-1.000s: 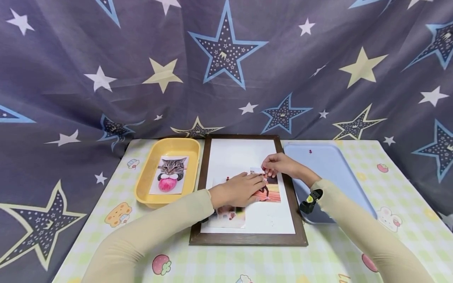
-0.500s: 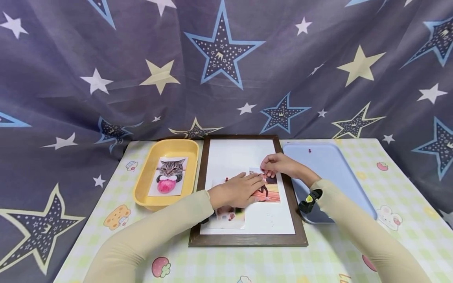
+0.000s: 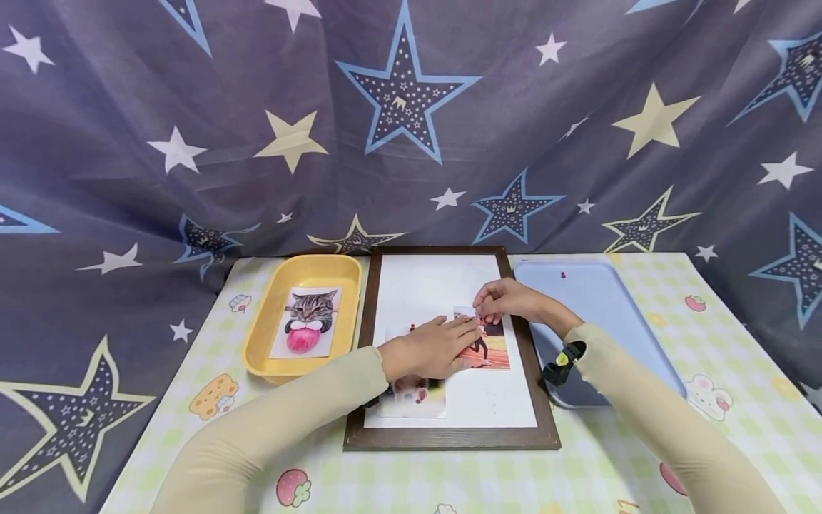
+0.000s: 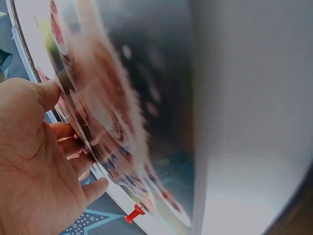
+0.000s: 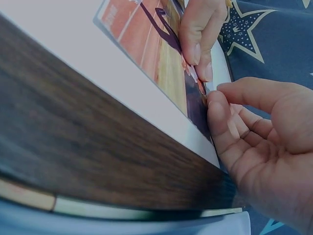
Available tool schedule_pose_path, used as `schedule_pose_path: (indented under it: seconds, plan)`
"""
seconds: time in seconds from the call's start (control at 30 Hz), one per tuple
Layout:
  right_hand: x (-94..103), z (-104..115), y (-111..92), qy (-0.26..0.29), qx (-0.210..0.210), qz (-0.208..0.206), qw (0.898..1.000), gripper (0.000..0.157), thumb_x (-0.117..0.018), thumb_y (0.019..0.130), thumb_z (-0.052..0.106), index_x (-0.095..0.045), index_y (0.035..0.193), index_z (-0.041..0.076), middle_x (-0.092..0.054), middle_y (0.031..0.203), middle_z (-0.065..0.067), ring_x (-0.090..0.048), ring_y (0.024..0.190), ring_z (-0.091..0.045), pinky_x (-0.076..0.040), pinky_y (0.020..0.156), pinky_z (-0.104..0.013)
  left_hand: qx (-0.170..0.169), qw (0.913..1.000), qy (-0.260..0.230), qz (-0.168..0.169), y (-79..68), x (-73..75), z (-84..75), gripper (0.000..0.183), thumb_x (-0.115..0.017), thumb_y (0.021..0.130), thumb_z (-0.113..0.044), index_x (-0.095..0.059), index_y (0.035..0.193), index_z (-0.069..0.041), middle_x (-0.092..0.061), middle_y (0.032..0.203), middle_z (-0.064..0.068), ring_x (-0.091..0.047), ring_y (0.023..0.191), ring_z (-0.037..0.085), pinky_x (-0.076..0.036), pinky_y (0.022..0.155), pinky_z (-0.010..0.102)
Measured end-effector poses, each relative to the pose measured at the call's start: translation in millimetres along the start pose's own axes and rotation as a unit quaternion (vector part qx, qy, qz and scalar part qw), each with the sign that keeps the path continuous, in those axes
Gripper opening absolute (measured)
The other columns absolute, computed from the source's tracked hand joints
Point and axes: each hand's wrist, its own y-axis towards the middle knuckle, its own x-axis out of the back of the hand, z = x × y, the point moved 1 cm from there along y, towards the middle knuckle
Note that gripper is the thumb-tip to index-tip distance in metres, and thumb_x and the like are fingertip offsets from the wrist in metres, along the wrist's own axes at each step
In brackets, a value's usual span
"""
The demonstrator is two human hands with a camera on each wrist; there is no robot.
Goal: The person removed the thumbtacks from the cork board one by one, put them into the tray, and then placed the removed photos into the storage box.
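My left hand (image 3: 429, 348) lies with straight fingers over the left side of a photo of a runner on a track (image 3: 493, 355), on a white board (image 3: 417, 282) in a dark wooden frame. At that photo's top edge, the thumb and forefinger of my right hand (image 3: 507, 298) pinch a red push pin, which the fingers now hide. The right wrist view shows thumb and forefinger close together by the left fingertips. Beneath the left wrist lies another photo (image 3: 414, 407), blurred and partly covered. A red push pin (image 4: 134, 213) stands at its edge in the left wrist view.
On the left stands a yellow tray (image 3: 255, 339) with a cat photo (image 3: 312, 318) in it. A light blue tray (image 3: 604, 321) sits right of the frame, bearing one red push pin (image 3: 563, 275). Behind the table hangs a dark curtain with stars (image 3: 411, 200).
Both hands stay at the photo. The red of the pin between the right fingertips showed earlier and is now hidden; the right fingers have barely shifted.
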Motion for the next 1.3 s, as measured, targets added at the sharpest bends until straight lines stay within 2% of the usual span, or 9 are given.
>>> schedule_pose_path:
  seconds: [1.3]
  plan:
    - [-1.6,-2.0,0.9,-0.005,0.002,-0.012,1.000,0.019,-0.059,0.095,0.003,-0.064,0.110,-0.009,-0.067,0.086,-0.007,-0.063,0.072,-0.012,-0.055,0.066,-0.022,-0.006,1.0000,-0.008,0.000,0.4,2.3,0.9,0.064,-0.034,0.110,-0.043,-0.017,0.165,-0.012,-0.010,0.173,0.006,-0.013,0.159,0.022,-0.024,0.128,0.043]
